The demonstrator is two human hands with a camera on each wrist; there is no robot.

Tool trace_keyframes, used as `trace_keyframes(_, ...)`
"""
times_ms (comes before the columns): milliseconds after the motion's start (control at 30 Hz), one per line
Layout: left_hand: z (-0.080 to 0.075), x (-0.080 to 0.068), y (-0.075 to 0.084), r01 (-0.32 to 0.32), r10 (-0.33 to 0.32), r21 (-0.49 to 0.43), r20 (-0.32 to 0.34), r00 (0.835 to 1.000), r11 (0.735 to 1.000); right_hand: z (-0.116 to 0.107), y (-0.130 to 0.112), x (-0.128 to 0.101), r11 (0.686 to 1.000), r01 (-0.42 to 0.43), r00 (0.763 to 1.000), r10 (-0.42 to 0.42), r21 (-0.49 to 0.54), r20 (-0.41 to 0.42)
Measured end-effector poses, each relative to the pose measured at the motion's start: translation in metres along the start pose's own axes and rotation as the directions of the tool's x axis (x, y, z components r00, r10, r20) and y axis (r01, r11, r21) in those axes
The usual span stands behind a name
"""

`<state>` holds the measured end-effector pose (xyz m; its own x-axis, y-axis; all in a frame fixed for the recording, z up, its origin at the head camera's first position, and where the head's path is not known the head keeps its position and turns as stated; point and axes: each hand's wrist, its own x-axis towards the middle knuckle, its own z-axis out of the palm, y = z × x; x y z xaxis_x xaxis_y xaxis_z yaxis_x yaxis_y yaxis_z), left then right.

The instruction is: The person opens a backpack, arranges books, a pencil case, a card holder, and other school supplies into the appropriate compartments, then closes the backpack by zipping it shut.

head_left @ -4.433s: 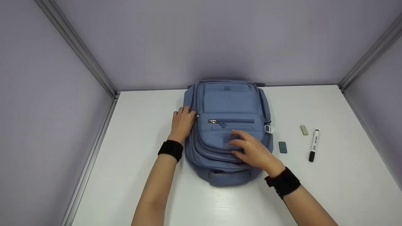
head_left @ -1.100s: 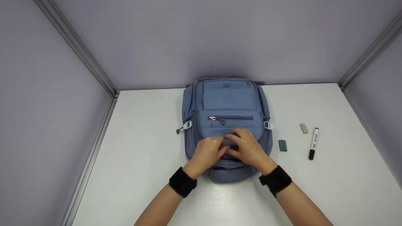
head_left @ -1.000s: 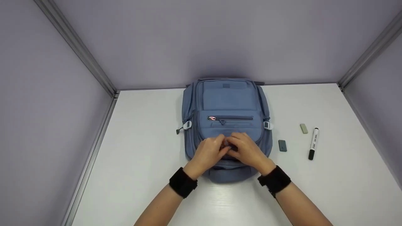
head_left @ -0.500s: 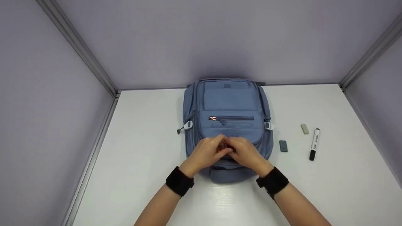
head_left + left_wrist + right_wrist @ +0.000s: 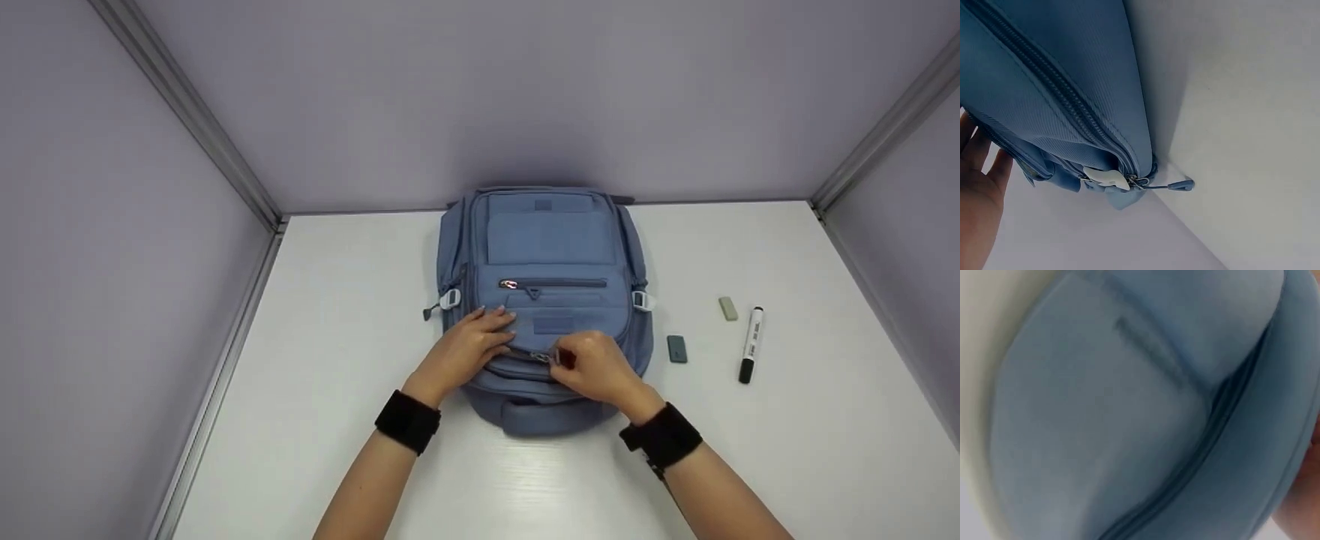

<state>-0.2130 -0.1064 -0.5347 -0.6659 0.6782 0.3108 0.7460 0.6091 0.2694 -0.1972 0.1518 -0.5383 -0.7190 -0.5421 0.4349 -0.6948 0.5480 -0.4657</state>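
Note:
A blue backpack (image 5: 551, 240) lies on its back on the white table, with its carry handle (image 5: 551, 417) toward the person. My left hand (image 5: 459, 349) rests with extended fingers on the lower left of the front pocket. At the pocket's curved lower seam, my right hand (image 5: 596, 367) curls its fingers and pinches a zipper pull (image 5: 556, 355). Metal sliders (image 5: 538, 357) show just left of those fingertips. In the left wrist view, the left hand (image 5: 979, 191) touches the bag's upper face. Only part of the right hand (image 5: 1300, 500) shows in the blurred right wrist view.
Right of the bag lie a dark teal block (image 5: 676, 349), a pale green block (image 5: 727, 308) and a white marker (image 5: 751, 345) with a black cap. A corded zipper pull (image 5: 1180, 185) sticks out at the bag's left side. Pale panels (image 5: 525, 97) enclose the table.
Both hands were together at the lower seam; the left has since moved left and spread onto the pocket. The right stays there, pinching the pull. Earlier, the left was at the bag's left side.

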Motion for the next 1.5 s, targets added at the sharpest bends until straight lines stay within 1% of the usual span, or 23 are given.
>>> trace_keyframes(133, 0.000, 0.001, 0.001, -0.002, 0.002, -0.020, -0.010, 1.000, 1.000, -0.014, 0.009, -0.006, 0.997, -0.029, 0.999, 0.025, 0.078, 0.045)
trace_keyframes(267, 0.000, 0.002, 0.002, 0.000, 0.000, -0.036, -0.012, 1.000, 0.999, -0.029, 0.020, -0.013, 0.991, -0.069, 0.996, 0.061, 0.111, 0.067)
trace_keyframes(400, 0.000, 0.002, 0.003, 0.003, -0.004, -0.021, -0.010, 1.000, 1.000, -0.043, 0.032, -0.020, 0.982, -0.125, 0.989, 0.113, 0.140, 0.092)
trace_keyframes(600, -0.002, 0.003, 0.004, 0.005, -0.005, -0.039, -0.007, 1.000, 0.999, -0.062, 0.046, -0.029, 0.960, -0.215, 0.976, 0.205, 0.180, 0.073)
trace_keyframes(667, -0.002, 0.004, 0.005, 0.009, -0.009, -0.043, 0.000, 1.000, 0.999, -0.067, 0.050, -0.031, 0.956, -0.242, 0.970, 0.235, 0.165, 0.059)
trace_keyframes(933, -0.002, 0.005, 0.005, 0.034, -0.033, -0.039, 0.031, 0.999, 0.999, -0.083, 0.068, -0.034, 0.940, -0.338, 0.941, 0.337, 0.047, 0.020)
trace_keyframes(1167, -0.002, 0.005, 0.004, 0.033, -0.031, -0.045, 0.036, 0.999, 0.998, -0.090, 0.083, -0.032, 0.931, -0.359, 0.933, 0.359, -0.058, -0.010)
trace_keyframes(1400, -0.003, 0.005, 0.003, 0.033, -0.030, -0.053, 0.064, 0.998, 0.998, -0.095, 0.095, -0.023, 0.905, -0.407, 0.912, 0.410, -0.124, -0.008)
trace_keyframes(1500, -0.003, 0.005, 0.001, 0.041, -0.035, -0.069, 0.081, 0.996, 0.997, -0.095, 0.099, -0.019, 0.888, -0.428, 0.902, 0.431, -0.167, -0.020)
